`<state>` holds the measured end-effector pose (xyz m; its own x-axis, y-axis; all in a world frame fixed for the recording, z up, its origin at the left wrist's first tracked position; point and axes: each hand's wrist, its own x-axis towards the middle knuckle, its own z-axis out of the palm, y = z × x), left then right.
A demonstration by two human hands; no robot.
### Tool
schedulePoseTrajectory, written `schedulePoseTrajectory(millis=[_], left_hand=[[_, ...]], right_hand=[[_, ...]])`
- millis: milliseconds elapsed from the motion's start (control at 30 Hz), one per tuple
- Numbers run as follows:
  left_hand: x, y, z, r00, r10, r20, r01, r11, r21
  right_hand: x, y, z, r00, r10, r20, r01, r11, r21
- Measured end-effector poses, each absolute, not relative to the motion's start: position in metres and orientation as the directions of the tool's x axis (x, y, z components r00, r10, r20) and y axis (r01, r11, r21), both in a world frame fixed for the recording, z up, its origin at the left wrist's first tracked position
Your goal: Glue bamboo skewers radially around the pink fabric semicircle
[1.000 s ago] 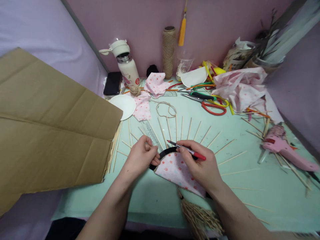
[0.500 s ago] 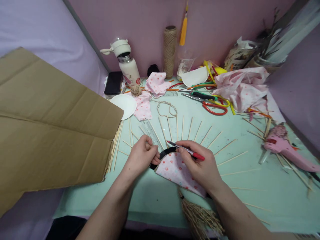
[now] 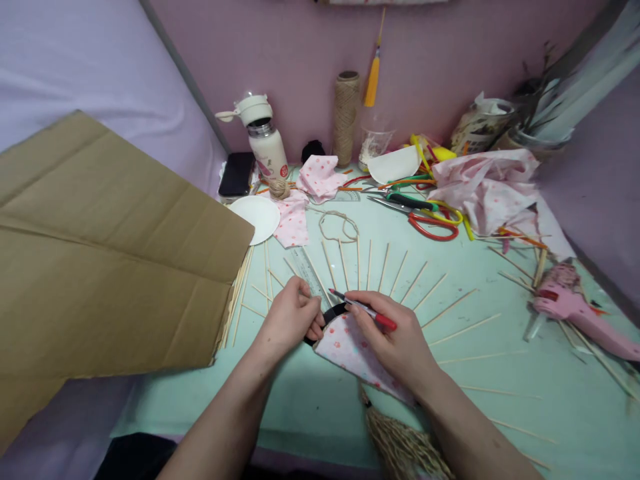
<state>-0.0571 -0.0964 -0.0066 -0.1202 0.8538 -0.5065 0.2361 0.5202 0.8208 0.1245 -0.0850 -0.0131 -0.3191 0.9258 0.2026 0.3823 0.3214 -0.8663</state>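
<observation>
Pen [image 3: 369, 311] has shifted left, between hands [image 3: 293, 313] [image 3: 393, 333].

Red-ended pen [image 3: 369, 312] (red-tipped too), slanted, pink dotted half-disc [image 3: 345, 345], flat, probably fabric-covered

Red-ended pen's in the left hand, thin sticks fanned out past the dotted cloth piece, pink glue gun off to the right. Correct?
One fix: the head view shows the red-ended pen in the right hand, not the left. Sticks, dotted cloth piece and glue gun are as you say.
</observation>
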Motion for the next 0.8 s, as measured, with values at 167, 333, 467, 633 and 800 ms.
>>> schedulePoseTrajectory(millis=[167,333,467,633,800], left_hand=[[-0.0565,-0.0974,-0.0095,-0.112,0.858,-0.501,0.190,0.513,0.837],[-0.0559,-0.0976,-0.0112,-0.109,0.861,-0.497,0.162,0.509,0.846],[-0.0553,-0.0972,-0.0098,-0.109,0.855,-0.508,0.180,0.519,0.835],[-0.0543,-0.0972,-0.0079,-0.109,0.857,-0.504,0.188,0.516,0.836],[-0.0541,-0.0973,-0.0091,-0.103,0.869,-0.484,0.187,0.495,0.849]], right_hand=[[0.1230,-0.0842,-0.0152,-0.346,0.918,0.195,0.394,0.331,-0.857],[0.1220,-0.0843,-0.0182,-0.356,0.916,0.185,0.400,0.328,-0.856],[0.1219,-0.0848,-0.0193,-0.357,0.918,0.173,0.398,0.316,-0.861],[0.1214,-0.0846,-0.0193,-0.359,0.920,0.156,0.400,0.303,-0.865],[0.1209,-0.0840,-0.0187,-0.360,0.916,0.175,0.390,0.318,-0.864]])
